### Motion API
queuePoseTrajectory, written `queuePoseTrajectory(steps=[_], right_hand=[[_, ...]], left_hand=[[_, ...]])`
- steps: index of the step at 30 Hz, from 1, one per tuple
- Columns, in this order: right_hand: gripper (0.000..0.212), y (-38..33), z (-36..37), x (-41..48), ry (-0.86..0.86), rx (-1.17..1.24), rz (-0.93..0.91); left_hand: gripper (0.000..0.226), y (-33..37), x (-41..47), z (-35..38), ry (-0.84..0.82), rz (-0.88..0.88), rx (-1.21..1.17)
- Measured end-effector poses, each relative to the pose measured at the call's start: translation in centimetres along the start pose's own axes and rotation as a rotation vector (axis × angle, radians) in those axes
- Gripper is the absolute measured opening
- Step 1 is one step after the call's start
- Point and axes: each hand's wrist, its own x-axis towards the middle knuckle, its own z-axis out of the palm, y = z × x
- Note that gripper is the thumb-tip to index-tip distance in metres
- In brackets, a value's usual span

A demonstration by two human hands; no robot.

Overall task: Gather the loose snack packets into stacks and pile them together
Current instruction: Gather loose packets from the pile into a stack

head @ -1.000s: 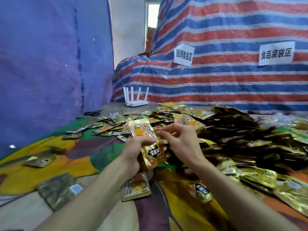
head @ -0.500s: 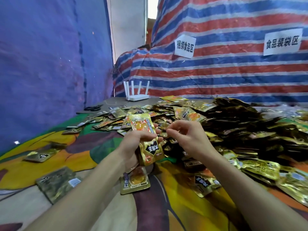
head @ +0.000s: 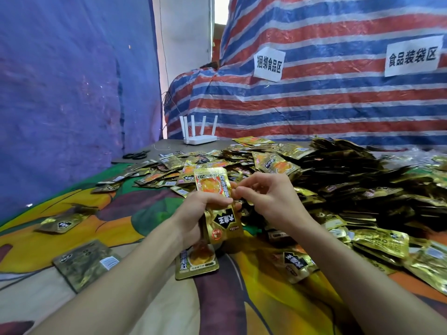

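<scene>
Since our right grip (head: 268, 199) slid in mid-frame, it's probably squaring the gold foil snack-packet stack (head: 212, 184) our left grip (head: 198, 213) clutches; pinching it? Can't tell.

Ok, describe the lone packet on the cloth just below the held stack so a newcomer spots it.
On the colourful cloth, find the left hand gripping a stack of gold packets. Just nearer the camera, one packet lies flat. Unlike its neighbours, a dull packet with a white sticker and a black-labelled packet, it shows an orange picture.
</scene>
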Motion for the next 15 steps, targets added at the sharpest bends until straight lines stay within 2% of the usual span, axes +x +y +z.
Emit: queuePoseTrajectory(steps=[3,6,8,11,15], right_hand=[[0.009,0.2,0.0,-0.2,-0.029,0.134,-0.008],[0.011,0.4,-0.3,-0.1,-0.059,0.206,0.056],[0.010,0.2,-0.6,0.1,-0.196,0.405,0.172],[0.013,-0.5,-1.2,0.4,-0.398,0.798,0.264],[0.010,-0.5,-1.6,0.5,-0.313,1.058,0.220]], left_hand=[[0.033,0.2,-0.2,0.0,-0.049,-0.001,-0.034],[0.040,0.5,-0.5,-0.2,-0.238,0.075,-0.255],[0.043,0.7,-0.8,-0.4,-0.351,0.098,-0.370],[0.043,0.8,-1.0,-0.3,-0.429,0.087,-0.374],[0.039,0.8,-1.1,0.2,-0.436,0.052,-0.342]])
